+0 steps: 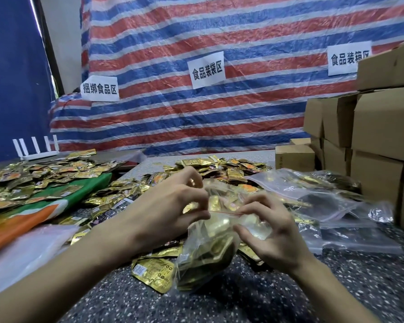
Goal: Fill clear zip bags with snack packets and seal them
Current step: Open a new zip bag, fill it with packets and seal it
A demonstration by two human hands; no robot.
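Left hand [173, 203] and right hand [266, 227] both pinch the red zip strip [224, 213] of a packet-filled clear bag [208, 252] held between them, likely to press it sealed.

Gold packets [236, 173]; red-blue-white striped tarp [219, 31]

A big plastic tarpaulin with red, blue and white stripes [243, 31] is hanging across the back. It is carrying three white paper signs with black Chinese characters, one at the left [100, 89], one in the middle [207, 70] and one at the right [348, 58]. Plain brown cardboard boxes [383, 122] are standing in stacks at the right on the dark speckled tabletop [243, 299], while at the far left a white router with five upright antennas [36, 148] is standing before a dark blue wall panel [12, 78], near a green and orange cloth [44, 206].
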